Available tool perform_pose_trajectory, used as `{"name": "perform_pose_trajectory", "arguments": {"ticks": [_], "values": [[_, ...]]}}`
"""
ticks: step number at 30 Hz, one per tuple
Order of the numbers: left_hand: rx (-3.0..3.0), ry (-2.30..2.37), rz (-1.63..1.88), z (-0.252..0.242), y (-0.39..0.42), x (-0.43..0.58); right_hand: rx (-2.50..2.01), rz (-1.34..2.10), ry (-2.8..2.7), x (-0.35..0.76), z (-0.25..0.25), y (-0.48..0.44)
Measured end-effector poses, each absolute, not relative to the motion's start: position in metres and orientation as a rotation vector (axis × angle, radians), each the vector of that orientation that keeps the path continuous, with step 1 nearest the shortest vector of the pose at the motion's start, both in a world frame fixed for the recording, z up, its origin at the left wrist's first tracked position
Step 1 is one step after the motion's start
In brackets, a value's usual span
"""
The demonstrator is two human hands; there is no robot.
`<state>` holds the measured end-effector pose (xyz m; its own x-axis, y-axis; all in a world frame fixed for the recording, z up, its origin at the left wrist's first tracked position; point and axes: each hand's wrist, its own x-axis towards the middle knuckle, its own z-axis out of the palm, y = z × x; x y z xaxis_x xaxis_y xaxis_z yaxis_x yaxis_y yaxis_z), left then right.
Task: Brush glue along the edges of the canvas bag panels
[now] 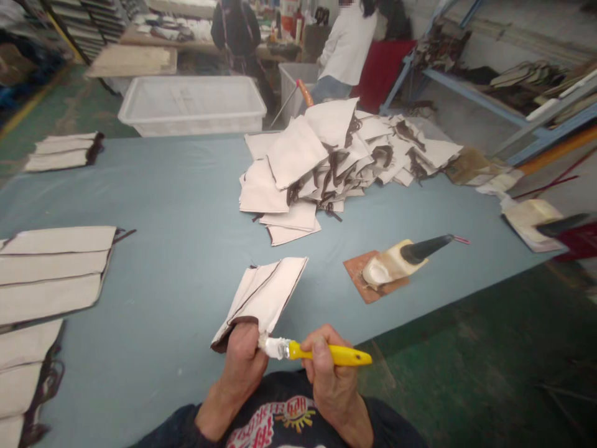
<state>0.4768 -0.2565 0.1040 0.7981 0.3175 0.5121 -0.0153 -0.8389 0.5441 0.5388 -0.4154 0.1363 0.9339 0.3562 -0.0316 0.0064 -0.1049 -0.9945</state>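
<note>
My left hand (244, 353) is closed on the near edge of a cream fabric piece (267, 287) with dark brown trim, which rises tilted off the table. In my right hand (332, 367) is a paintbrush (345, 354) with a yellow handle. Its bristles, coated in white paste, touch the piece's edge beside my left fingers. To the right, a cut-open plastic bottle (389, 266) with white paste inside lies on a brown square board (358, 280). What my left fingertips grip inside the fold is hidden.
A large heap of cream pieces (298, 152) covers the table's far middle. Stacked pieces (56, 264) lie along the left. Beyond the blue-grey table (172, 205) stands a white tub (193, 106). Another paste container (536, 218) sits at the right corner. Two people stand behind.
</note>
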Motion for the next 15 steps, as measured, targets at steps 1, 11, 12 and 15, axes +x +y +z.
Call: {"name": "perform_pose_trajectory", "arguments": {"ticks": [1, 11, 12, 15], "values": [[2.460, 0.219, 0.823, 0.105, -0.253, 0.479, -1.627, 0.326, -0.224, 0.541, 0.138, -0.416], [2.555, 0.110, 0.821, 0.134, -0.215, 0.519, -1.317, 0.203, 0.217, 0.596, 0.147, -0.434], [2.557, 0.105, 0.817, 0.136, -0.214, 0.523, -1.337, 0.182, 0.182, 0.598, 0.147, -0.436], [2.556, 0.066, 0.769, 0.139, -0.218, 0.533, -1.408, 0.096, -0.018, 0.602, 0.152, -0.439]]}}
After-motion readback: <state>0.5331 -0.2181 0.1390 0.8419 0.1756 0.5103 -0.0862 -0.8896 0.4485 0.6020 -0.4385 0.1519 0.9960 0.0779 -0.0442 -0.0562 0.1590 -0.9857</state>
